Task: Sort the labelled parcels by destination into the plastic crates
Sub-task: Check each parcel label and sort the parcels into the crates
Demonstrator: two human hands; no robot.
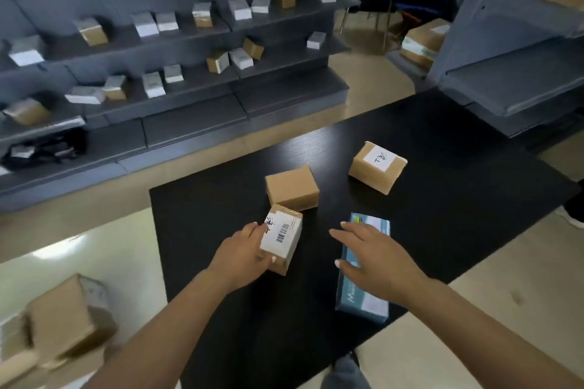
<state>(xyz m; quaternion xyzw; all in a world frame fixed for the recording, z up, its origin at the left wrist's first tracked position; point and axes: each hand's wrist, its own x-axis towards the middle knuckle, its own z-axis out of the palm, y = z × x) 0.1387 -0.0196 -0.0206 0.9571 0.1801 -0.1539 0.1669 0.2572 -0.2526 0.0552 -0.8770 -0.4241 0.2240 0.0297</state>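
Cardboard parcel (pixel 281 238) in left hand (pixel 241 257), seemingly near table edge (pixel 158 246).

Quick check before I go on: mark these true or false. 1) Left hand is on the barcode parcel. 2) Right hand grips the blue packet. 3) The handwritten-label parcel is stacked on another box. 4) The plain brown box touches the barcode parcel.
1) True: the left hand grips the barcode parcel.
2) False: the right hand is open with spread fingers over the blue packet, gripping nothing.
3) False: the handwritten-label parcel sits alone on the black table, apart from the rest.
4) True: the plain brown box appears to meet the barcode parcel at its far corner.
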